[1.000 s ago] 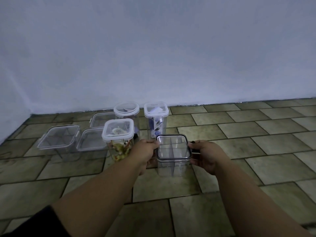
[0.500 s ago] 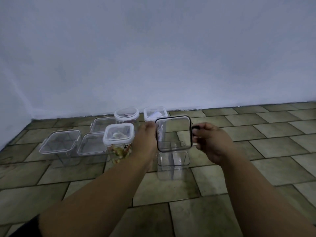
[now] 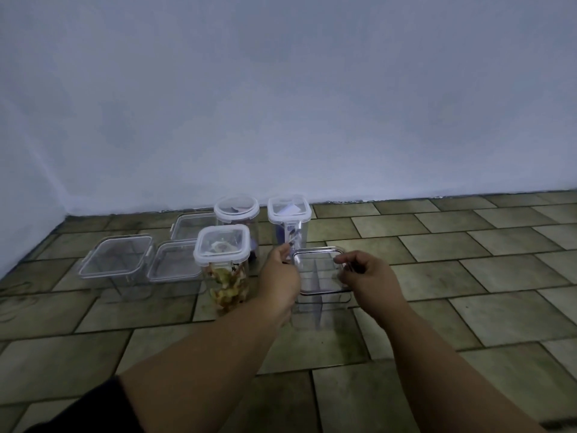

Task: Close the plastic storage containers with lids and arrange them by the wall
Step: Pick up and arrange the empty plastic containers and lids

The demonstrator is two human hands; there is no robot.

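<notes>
The left hand (image 3: pixel 281 276) and right hand (image 3: pixel 370 276) grip a dark-rimmed lid (image 3: pixel 318 271) by its side edges over the divided container (image 3: pixel 321 310) on the tiled floor (image 3: pixel 468 307). Just left of that container stands a white-lidded box (image 3: pixel 221 245) with yellowish contents. Behind it stand a round-lidded jar (image 3: pixel 236 207) and a tall square-lidded jar (image 3: pixel 289 210).

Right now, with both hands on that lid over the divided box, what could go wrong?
1. The dark-rimmed lid, pinched by the left hand and right hand, looks unseated on the divided container; pressing may latch it crooked.
2. The left hand is close beside the container of yellowish pieces; a nudge could tip it.
</notes>
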